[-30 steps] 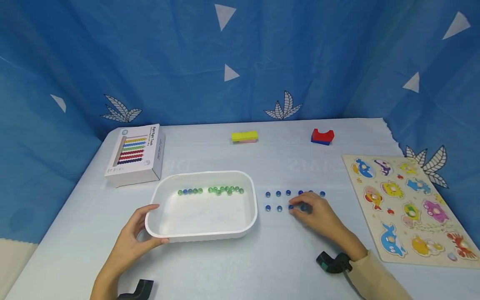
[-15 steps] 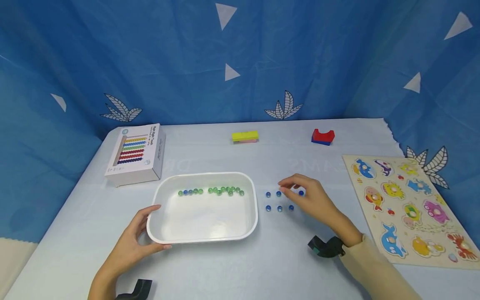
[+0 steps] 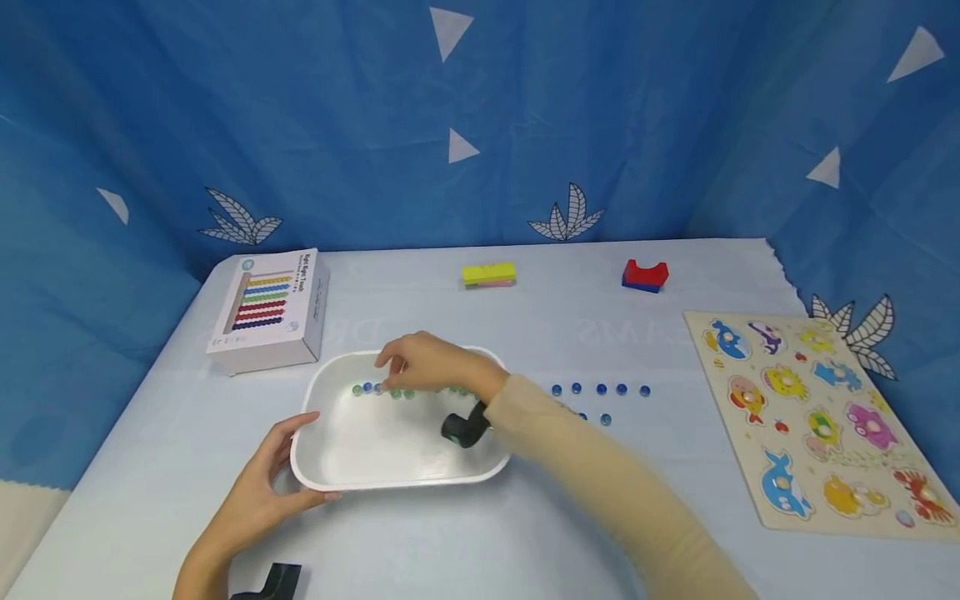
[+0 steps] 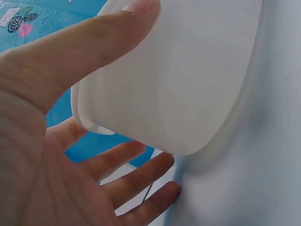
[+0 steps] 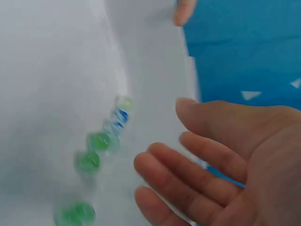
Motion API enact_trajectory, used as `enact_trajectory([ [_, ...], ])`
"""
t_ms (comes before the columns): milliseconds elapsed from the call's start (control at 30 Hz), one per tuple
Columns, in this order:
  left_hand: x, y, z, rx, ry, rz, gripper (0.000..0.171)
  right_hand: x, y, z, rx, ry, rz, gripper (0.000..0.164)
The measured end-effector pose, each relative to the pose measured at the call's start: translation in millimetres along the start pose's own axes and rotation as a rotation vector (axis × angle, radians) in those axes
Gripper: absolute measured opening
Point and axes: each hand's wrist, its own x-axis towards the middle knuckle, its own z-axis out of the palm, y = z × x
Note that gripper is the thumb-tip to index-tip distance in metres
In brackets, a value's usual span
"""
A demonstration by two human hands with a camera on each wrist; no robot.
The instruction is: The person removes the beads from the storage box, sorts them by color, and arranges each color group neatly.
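Note:
My left hand [image 3: 258,483] grips the left end of a white plastic tray [image 3: 390,481], thumb along its near side and fingers at the left rim. In the left wrist view the thumb [image 4: 94,47] lies across the tray's outer wall [image 4: 178,94]. My right hand [image 3: 431,362] hovers over the tray's back part, beside a line of glass marbles. In the right wrist view its fingers are loosely bent and apart, with nothing seen between them. Blue marbles [image 5: 121,116] lie among green marbles [image 5: 88,161] on the tray floor. The right forearm hides some marbles.
Several blue marbles [image 3: 602,389] lie on the table right of the tray, partly behind the sleeve [image 3: 600,475]. A boxed bead toy [image 3: 262,308] stands back left. Yellow [image 3: 489,273] and red [image 3: 645,273] blocks lie behind; a wooden sea-animal puzzle [image 3: 817,425] is at right.
My right hand has moved left from above the blue marbles on the table to over the tray. The left hand stays at the tray's left end.

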Motion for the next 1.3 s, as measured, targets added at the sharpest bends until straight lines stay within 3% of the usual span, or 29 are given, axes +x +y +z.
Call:
enact_trajectory([
  [167,0.1,-0.8,2.2,-0.006,0.001,0.016,0.090,29,-19,25,-0.109,-0.005,0.073,0.036],
  [333,-0.4,-2.4,1.1,0.008,0.002,0.012,0.090,36,-24,42,-0.323,0.127,0.114,0.020],
  [400,-0.2,-3.5,0.3,0.018,0.000,0.010,0.090,36,-23,46,-0.365,0.188,0.107,0.004],
  [433,0.0,-3.2,0.3,0.022,0.000,0.008,0.090,36,-22,47,-0.368,0.209,0.106,0.006],
  [500,0.7,-3.4,0.5,0.022,0.002,0.005,0.090,35,-21,48,-0.368,0.234,0.104,0.015],
  [600,1.4,-2.8,1.2,0.034,0.002,-0.012,0.091,35,-20,48,-0.357,0.249,0.129,0.007],
  [767,1.8,-0.3,1.4,0.051,0.001,-0.041,0.090,37,-16,50,-0.329,0.211,0.211,0.017],
  [867,1.6,0.1,0.5,0.028,-0.006,-0.046,0.091,40,-14,52,-0.293,0.191,0.225,0.014],
  [1100,-0.2,-1.1,0.0,0.013,-0.004,-0.045,0.092,42,-13,56,-0.263,0.149,0.122,0.011],
  [1300,-0.8,-2.0,-0.3,0.009,0.021,0.036,0.090,39,-15,55,-0.034,-0.018,0.016,0.008],
])
